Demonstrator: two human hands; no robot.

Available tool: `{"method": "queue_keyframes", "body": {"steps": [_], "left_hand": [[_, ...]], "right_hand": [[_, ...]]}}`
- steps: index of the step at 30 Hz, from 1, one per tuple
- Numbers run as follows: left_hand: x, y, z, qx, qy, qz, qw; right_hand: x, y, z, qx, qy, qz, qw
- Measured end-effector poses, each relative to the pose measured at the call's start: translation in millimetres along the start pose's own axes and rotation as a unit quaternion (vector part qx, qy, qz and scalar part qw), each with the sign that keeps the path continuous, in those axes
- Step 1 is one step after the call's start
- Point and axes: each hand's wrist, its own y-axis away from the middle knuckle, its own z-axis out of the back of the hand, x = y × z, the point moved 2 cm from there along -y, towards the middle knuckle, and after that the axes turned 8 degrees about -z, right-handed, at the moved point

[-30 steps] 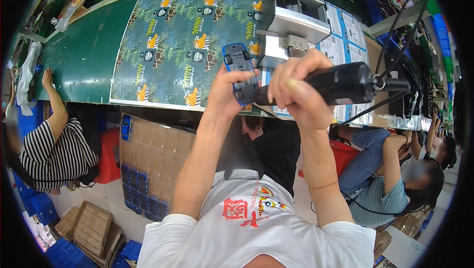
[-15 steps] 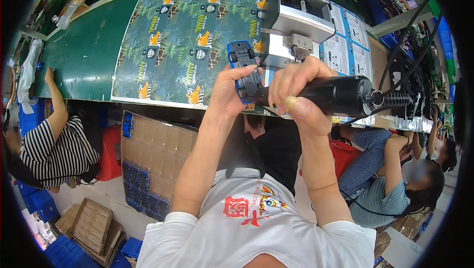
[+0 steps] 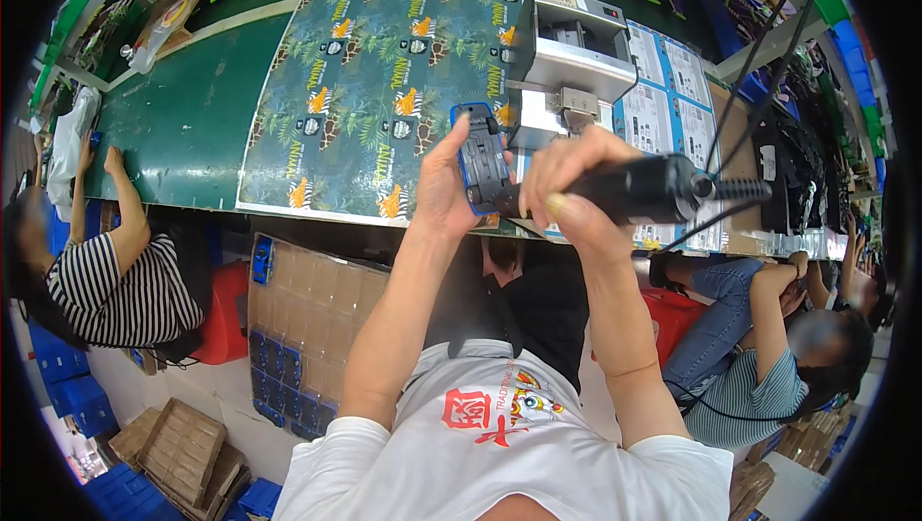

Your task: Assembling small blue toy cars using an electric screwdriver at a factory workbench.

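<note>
From where I stand, the metal machine (image 3: 576, 55) sits on the bench with the blue toy car (image 3: 483, 161) held up on its near side, slightly left, dark underside showing; the person's left hand (image 3: 444, 183) grips the car along its side, thumb toward the far end; the right hand (image 3: 579, 177) is wrapped round a black power screwdriver (image 3: 639, 191), nearer than the machine, nose pointing at the car's near end, though I can't tell whether they touch; an animal-patterned sheet (image 3: 375, 98) spreads left of the machine.
</note>
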Motion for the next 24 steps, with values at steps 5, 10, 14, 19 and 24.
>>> {"method": "queue_keyframes", "body": {"steps": [5, 10, 14, 19, 24], "left_hand": [[-42, -3, -4, 0.049, -0.404, -0.177, 0.896], [-111, -23, -4, 0.288, -0.807, -0.408, 0.315], [-197, -13, 36, 0.273, -0.890, -0.324, 0.169], [-324, 85, 103, -0.030, -0.931, -0.345, 0.115], [-316, 262, 231, -0.283, -0.820, -0.460, 0.191]], "right_hand": [[32, 15, 15, 0.006, 0.005, 0.095, 0.995], [35, 39, 88, -0.112, 0.135, 0.085, 0.981], [35, 61, 136, -0.184, 0.172, 0.081, 0.964], [26, 71, 167, -0.236, 0.175, 0.072, 0.953], [27, 73, 211, -0.252, 0.127, 0.008, 0.959]]}}
